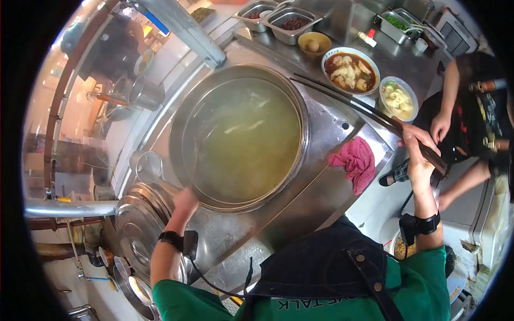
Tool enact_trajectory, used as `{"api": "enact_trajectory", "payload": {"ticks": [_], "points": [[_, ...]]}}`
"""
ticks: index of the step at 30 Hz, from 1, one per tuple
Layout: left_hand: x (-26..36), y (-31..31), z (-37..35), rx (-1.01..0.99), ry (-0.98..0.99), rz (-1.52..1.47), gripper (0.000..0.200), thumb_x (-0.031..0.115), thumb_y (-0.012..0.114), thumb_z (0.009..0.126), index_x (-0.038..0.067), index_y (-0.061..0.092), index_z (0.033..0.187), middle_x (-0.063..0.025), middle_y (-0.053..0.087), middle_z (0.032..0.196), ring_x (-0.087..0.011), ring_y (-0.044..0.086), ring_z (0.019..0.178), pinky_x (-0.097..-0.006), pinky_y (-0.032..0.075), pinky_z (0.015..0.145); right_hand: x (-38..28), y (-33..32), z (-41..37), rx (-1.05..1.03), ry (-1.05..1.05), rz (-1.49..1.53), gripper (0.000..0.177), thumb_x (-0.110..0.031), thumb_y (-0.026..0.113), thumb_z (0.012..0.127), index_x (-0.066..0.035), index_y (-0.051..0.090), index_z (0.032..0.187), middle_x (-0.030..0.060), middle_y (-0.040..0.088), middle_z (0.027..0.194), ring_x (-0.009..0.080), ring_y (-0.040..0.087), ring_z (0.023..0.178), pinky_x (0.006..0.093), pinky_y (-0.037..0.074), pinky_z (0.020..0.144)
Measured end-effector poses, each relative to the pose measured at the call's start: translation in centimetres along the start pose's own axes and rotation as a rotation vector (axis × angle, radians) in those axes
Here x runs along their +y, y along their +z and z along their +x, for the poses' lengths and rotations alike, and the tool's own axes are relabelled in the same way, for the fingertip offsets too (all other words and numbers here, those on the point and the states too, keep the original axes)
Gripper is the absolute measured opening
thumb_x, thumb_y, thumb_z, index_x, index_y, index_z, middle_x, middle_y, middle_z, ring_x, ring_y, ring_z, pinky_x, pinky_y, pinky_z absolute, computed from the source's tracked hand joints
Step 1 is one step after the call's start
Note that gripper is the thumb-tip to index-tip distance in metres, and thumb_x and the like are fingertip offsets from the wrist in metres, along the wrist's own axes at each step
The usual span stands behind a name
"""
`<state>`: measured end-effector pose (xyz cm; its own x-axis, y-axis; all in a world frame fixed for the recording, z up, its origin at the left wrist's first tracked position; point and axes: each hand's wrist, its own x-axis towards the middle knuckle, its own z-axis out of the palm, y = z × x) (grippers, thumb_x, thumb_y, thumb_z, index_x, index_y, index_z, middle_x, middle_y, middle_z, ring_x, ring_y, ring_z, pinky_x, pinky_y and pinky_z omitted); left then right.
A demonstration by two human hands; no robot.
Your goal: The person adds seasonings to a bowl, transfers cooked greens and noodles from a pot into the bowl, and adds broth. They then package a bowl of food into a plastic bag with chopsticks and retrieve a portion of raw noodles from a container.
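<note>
Long dark chopsticks [360,105] lie in the grasp of my right hand [420,163]. They point to the upper left, and their tips overlap the rim of a big metal pot [306,134] of cloudy, steaming liquid. Just beyond them are a bowl [324,65] of dumplings in red-brown broth and a clear tub [399,119] of pale dumplings. My left hand [185,202], blurred and closed, is at the pot's lower-left rim. A thin handle [197,155] reaches from near it into the liquid; I cannot tell what the hand holds.
A crumpled pink cloth [354,163] lies on the steel counter. Stacked lids [136,230] stand at my left. Steel food trays [293,33] and a tan bowl [305,44] line the back. Another person [471,112] is close on the right. A metal post [187,29] rises beyond the pot.
</note>
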<state>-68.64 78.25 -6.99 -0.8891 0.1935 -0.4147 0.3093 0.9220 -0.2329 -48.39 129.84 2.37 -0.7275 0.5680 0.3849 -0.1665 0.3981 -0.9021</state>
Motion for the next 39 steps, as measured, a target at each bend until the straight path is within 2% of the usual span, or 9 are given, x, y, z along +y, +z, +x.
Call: {"api": "enact_trajectory", "payload": {"ticks": [3, 4, 7, 11, 13, 18, 29, 36, 39], "points": [[0.5, 0.0, -1.9, -0.257, -0.211, -0.177, 0.026, 0.009, 0.044, 0.076, 0.001, 0.055, 0.097, -0.0212, 0.061, 0.074, -0.0355, 0.061, 0.071, -0.04, 0.048, 0.061, 0.2, -0.2, 0.9, -0.016, -0.03, 0.025, 0.014, -0.006, 0.055, 0.082, 0.002, 0.059, 0.093, 0.0115, 0.061, 0.091, 0.0125, 0.057, 0.07, 0.0237, 0.049, 0.064], [2.8, -3.9, -4.2, -0.387, -0.255, -0.376, 0.022, 0.007, 0.043, 0.076, -0.005, 0.054, 0.092, -0.0205, 0.06, 0.07, -0.0308, 0.063, 0.067, -0.0368, 0.048, 0.058, 0.4, -0.3, 1.1, -0.015, -0.024, -0.03, 0.013, -0.003, 0.049, 0.085, 0.003, 0.057, 0.092, 0.0188, 0.06, 0.094, 0.012, 0.055, 0.067, 0.0226, 0.047, 0.065], [5.0, -4.1, -6.5, -0.683, -0.265, -0.62, 0.017, 0.007, 0.046, 0.077, -0.008, 0.051, 0.084, -0.0143, 0.058, 0.064, -0.0222, 0.06, 0.055, -0.0331, 0.047, 0.053, 0.4, -0.2, 2.2, 0.01, -0.028, 0.041, 0.014, -0.004, 0.05, 0.084, 0.004, 0.057, 0.094, 0.0167, 0.06, 0.091, 0.0123, 0.054, 0.064, 0.0224, 0.047, 0.062], [11.4, -4.6, -5.2, -0.918, -0.368, -1.437, 0.014, 0.01, 0.048, 0.08, -0.004, 0.047, 0.078, -0.004, 0.049, 0.058, -0.0141, 0.049, 0.049, -0.0272, 0.042, 0.047, 1.6, 0.0, 2.7, 0.031, 0.009, 0.078, 0.015, -0.004, 0.051, 0.084, 0.004, 0.056, 0.094, 0.016, 0.06, 0.091, 0.013, 0.054, 0.064, 0.0219, 0.047, 0.061], [14.4, -5.5, -3.6, -0.949, -0.206, -1.817, 0.015, 0.012, 0.048, 0.082, -0.002, 0.05, 0.085, 0.0001, 0.048, 0.06, -0.0091, 0.048, 0.051, -0.0251, 0.04, 0.045, 2.1, 0.0, 2.8, -0.006, 0.025, 0.131, 0.014, -0.005, 0.051, 0.084, 0.003, 0.056, 0.095, 0.0183, 0.06, 0.096, 0.0154, 0.06, 0.072, 0.0233, 0.049, 0.061], [17.5, -2.7, 3.5, -1.115, -0.322, -2.289, 0.014, 0.009, 0.044, 0.083, -0.003, 0.043, 0.088, -0.0014, 0.046, 0.064, -0.0113, 0.047, 0.055, -0.0245, 0.042, 0.051, 2.2, 0.3, 3.6, 0.046, 0.035, 0.17, 0.015, -0.006, 0.051, 0.084, 0.002, 0.056, 0.096, 0.0177, 0.06, 0.095, 0.0159, 0.058, 0.073, 0.0225, 0.047, 0.059], [13.0, 0.6, -1.7, -0.647, -0.282, -2.157, 0.03, 0.012, 0.048, 0.081, -0.005, 0.045, 0.105, -0.0048, 0.048, 0.064, -0.0152, 0.048, 0.054, -0.0268, 0.04, 0.049, 0.6, 1.7, 4.5, 0.068, -0.019, 0.198, 0.016, -0.006, 0.051, 0.084, 0.003, 0.055, 0.096, 0.0186, 0.06, 0.095, 0.0155, 0.057, 0.069, 0.0226, 0.046, 0.061], [10.8, 0.6, -6.4, -0.487, -0.32, -2.011, 0.021, 0.009, 0.05, 0.078, -0.005, 0.05, 0.094, -0.0071, 0.05, 0.06, -0.016, 0.048, 0.049, -0.0268, 0.041, 0.046, 1.3, 3.8, 3.5, -0.13, 0.021, 0.137, 0.013, -0.008, 0.054, 0.083, 0.0, 0.06, 0.091, 0.0144, 0.063, 0.092, 0.01, 0.055, 0.064, 0.0203, 0.046, 0.059], [7.9, 1.2, -7.3, -0.284, -0.354, -1.693, 0.015, 0.009, 0.05, 0.077, -0.004, 0.053, 0.084, -0.0074, 0.052, 0.059, -0.0162, 0.05, 0.045, -0.0278, 0.042, 0.042, 1.1, 4.2, 3.2, -0.146, -0.003, 0.067, 0.014, -0.008, 0.053, 0.084, 0.001, 0.06, 0.092, 0.0137, 0.063, 0.093, 0.0092, 0.055, 0.064, 0.0205, 0.047, 0.058]]}}
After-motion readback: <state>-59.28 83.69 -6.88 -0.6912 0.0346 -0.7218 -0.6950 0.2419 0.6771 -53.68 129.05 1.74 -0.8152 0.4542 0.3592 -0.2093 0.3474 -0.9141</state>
